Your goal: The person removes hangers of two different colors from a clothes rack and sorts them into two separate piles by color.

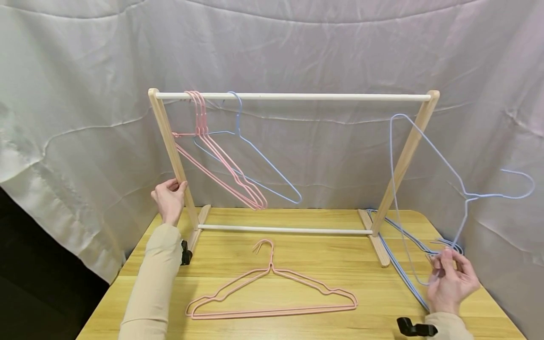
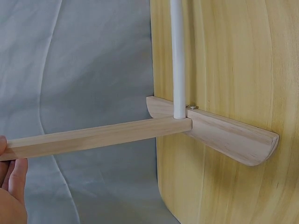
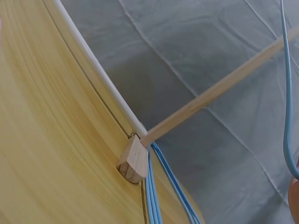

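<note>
Clock positions run about the middle of the head view. Nearest, at 6 o'clock, two pink hangers (image 1: 276,312) lie on the wooden table (image 1: 340,255), hooks towards 12. At 4 o'clock the right hand (image 1: 452,283), its fingers and thumb closed together, pinches one end of a blue hanger (image 1: 488,195); this is raised, its hook pointing to 3 o'clock and its wire crossing before the right upright (image 1: 410,146). Behind that hand, more blue hangers (image 3: 153,205) lie beside the upright's foot.

Between 8 and 9 o'clock the left hand (image 1: 169,200) grips the left upright (image 1: 168,141), thumb on one side and bent fingers on the other. Farther up, the white rail (image 1: 340,97) carries a bunch of pink hangers (image 1: 205,125) at 10 o'clock and a single blue one (image 1: 238,123) near 11. Beyond hangs the grey curtain (image 1: 331,52).
</note>
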`<action>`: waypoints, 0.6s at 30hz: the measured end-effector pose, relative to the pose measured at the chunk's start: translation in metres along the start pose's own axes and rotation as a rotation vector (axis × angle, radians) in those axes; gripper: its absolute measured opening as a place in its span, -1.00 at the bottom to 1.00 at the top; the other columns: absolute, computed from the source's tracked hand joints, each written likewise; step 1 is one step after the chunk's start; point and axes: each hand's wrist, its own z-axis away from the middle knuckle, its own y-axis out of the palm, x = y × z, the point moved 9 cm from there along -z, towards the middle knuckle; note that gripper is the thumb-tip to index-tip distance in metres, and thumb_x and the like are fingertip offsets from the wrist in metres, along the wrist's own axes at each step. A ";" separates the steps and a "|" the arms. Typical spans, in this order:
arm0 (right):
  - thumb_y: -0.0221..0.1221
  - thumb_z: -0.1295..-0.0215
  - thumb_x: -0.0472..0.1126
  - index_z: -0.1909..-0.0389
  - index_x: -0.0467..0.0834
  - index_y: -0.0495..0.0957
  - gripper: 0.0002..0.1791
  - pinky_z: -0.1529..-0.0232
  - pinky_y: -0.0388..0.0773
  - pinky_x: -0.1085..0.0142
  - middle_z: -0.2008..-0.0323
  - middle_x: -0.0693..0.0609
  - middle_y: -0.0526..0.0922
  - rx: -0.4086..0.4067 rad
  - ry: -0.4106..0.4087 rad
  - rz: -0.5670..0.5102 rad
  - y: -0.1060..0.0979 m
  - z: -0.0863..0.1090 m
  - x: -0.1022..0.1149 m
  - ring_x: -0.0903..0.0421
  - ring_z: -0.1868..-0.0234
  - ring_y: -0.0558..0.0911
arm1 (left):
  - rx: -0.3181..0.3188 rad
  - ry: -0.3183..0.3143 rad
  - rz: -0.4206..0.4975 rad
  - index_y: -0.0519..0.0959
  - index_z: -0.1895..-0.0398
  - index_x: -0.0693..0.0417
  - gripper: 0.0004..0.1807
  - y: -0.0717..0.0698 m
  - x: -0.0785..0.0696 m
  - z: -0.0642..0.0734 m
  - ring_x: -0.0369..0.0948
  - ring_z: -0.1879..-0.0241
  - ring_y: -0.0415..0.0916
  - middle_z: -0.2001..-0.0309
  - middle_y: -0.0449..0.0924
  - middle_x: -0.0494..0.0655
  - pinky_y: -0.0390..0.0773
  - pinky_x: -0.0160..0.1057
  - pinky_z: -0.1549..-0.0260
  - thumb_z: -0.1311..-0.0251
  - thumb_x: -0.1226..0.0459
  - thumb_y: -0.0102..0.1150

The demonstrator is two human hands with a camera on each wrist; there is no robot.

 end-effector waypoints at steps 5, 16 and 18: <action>0.09 -0.14 -0.77 0.35 -0.71 0.51 -0.93 0.67 0.50 0.32 0.50 -0.34 0.64 -0.057 0.029 -0.032 -0.009 -0.002 0.003 0.01 0.72 0.47 | 0.003 -0.006 -0.003 0.69 -0.02 0.31 -0.66 0.000 0.000 0.001 0.07 -0.19 0.22 -0.01 0.70 0.31 0.18 0.04 -0.19 -0.31 0.23 0.28; 0.07 -0.10 -0.81 0.30 -0.74 0.49 -0.87 0.75 0.42 0.32 0.48 -0.42 0.65 -0.146 0.028 -0.104 -0.028 -0.009 0.012 -0.03 0.73 0.46 | -0.001 0.003 0.001 0.68 -0.02 0.33 -0.65 0.000 -0.001 0.001 0.09 -0.19 0.22 0.00 0.70 0.32 0.16 0.04 -0.20 -0.30 0.24 0.28; 0.10 -0.08 -0.80 0.29 -0.76 0.49 -0.86 0.76 0.41 0.32 0.51 -0.42 0.64 -0.156 0.013 -0.095 -0.030 -0.010 0.014 -0.03 0.73 0.46 | -0.001 0.000 0.000 0.68 -0.03 0.32 -0.65 0.000 -0.001 0.001 0.09 -0.19 0.22 -0.01 0.69 0.32 0.16 0.04 -0.21 -0.30 0.24 0.28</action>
